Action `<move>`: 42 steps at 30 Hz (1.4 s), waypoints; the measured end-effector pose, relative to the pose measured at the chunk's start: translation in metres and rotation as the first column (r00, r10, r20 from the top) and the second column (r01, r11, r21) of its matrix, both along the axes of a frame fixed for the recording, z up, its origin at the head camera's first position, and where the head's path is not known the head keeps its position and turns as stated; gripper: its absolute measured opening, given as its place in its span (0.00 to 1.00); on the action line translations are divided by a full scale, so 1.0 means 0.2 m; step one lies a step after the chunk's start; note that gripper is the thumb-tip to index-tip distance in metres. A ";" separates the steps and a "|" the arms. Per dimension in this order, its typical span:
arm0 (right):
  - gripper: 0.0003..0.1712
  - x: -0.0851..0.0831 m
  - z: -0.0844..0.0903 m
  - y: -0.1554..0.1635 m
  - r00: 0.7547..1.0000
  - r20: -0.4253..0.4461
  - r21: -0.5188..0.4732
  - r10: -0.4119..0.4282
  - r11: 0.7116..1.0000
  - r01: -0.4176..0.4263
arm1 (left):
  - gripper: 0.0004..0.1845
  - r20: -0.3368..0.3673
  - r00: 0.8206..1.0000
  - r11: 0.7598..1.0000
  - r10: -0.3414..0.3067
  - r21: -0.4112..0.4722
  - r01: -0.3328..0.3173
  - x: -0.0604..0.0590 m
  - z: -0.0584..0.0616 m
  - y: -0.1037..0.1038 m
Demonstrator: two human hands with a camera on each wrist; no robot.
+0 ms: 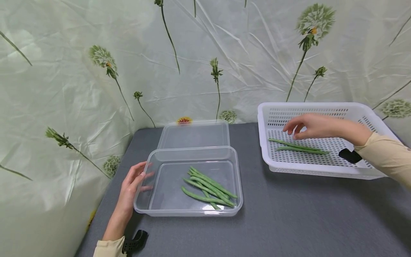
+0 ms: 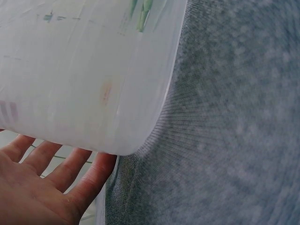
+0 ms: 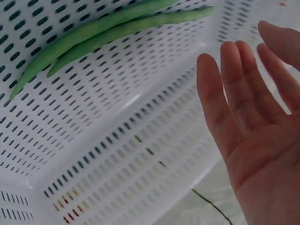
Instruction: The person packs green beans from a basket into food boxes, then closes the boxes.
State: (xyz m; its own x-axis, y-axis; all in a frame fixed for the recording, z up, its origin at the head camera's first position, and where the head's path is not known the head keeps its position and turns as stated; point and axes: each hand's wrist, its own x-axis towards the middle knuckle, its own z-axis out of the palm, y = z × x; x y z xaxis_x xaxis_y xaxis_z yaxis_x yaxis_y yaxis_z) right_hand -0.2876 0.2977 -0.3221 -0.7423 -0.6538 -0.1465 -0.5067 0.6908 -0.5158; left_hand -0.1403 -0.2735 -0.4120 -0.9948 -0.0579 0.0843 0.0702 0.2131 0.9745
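Note:
Two green beans lie on the floor of a white perforated basket at the right. Above them hovers my right hand, its fingers loosely bent and nothing between them; the right wrist view shows the bare palm apart from the beans. Several more green beans lie in a heap in the right half of a clear plastic container. My left hand rests at that container's left side, fingers extended; in the left wrist view the fingers touch its edge.
A clear lid lies behind the container, close to the wall covering printed with flowers. Both containers stand on a dark grey tabletop. The basket has raised walls all round.

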 end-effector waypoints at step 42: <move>0.20 -0.23 -0.28 0.03 0.921 0.382 -0.084 -0.081 0.989 0.122 | 0.22 0.001 1.000 1.000 -0.002 0.007 0.002 -0.01 0.00 0.00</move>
